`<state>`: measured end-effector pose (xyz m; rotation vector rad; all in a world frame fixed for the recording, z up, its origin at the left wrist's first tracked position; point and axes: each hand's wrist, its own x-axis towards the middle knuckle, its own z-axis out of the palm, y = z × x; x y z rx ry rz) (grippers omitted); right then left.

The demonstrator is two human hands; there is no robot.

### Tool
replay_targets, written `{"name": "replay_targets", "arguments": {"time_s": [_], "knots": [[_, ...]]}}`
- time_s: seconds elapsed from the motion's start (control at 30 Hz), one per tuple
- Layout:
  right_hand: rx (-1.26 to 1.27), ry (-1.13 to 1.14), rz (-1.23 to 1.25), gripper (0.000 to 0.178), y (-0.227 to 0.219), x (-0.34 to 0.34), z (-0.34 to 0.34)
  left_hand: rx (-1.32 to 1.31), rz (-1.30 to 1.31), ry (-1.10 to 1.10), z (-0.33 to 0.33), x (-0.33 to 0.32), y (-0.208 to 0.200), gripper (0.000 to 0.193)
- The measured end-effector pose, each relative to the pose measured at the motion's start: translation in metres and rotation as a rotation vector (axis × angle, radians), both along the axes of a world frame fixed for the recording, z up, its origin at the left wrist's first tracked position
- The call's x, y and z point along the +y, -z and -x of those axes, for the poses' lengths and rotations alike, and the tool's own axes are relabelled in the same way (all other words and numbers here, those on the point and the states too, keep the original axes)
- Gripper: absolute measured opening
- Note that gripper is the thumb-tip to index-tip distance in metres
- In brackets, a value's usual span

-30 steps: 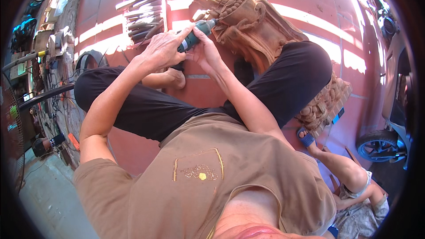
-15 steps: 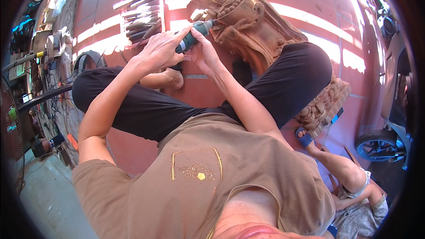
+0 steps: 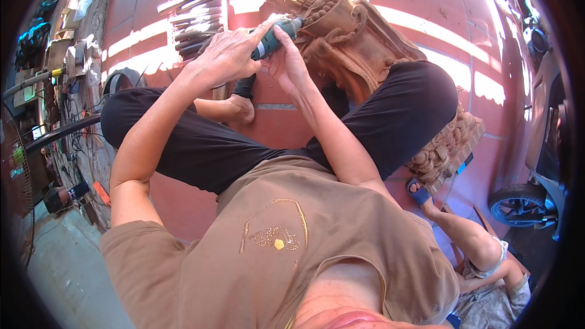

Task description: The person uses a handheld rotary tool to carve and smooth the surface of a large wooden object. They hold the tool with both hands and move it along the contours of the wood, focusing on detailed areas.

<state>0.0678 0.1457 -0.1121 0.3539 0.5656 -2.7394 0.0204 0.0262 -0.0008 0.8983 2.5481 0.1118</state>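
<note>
A green rotary tool is held between my two hands in front of the carved wooden piece. Its nose points up and to the right and overlaps the carving's left side; its bit is too small to make out. My left hand grips the tool's rear and left side, fingers closed. Around the right side of the body curl the fingers of my right hand, thumb lying along it. Brown carved scrolls and a row of rounded beads show on the wood, which lies beside my bent right knee.
A tray of dark-handled carving tools lies beyond my left hand. Another carved wooden piece rests past my right knee, near another person's sandalled foot. A motorbike wheel stands at far right; a fan at far left.
Both hands have shifted slightly up and to the right with the rotary tool, bringing its nose further over the carving. The grip looks much the same.
</note>
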Motion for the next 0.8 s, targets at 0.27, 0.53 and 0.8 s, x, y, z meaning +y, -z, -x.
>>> {"name": "replay_targets", "arguments": {"time_s": [0.27, 0.53, 0.8], "knots": [[0.009, 0.014, 0.062, 0.037, -0.006, 0.002, 0.004, -0.006, 0.045, 0.066, 0.012, 0.011, -0.015, 0.075], [0.025, -0.021, 0.075, 0.038, -0.01, 0.002, -0.006, -0.034, 0.092, 0.053, 0.001, 0.012, -0.025, 0.076], [0.001, -0.028, 0.049, 0.04, -0.006, 0.0, -0.005, -0.049, 0.059, 0.012, 0.0, 0.008, -0.023, 0.076]]}}
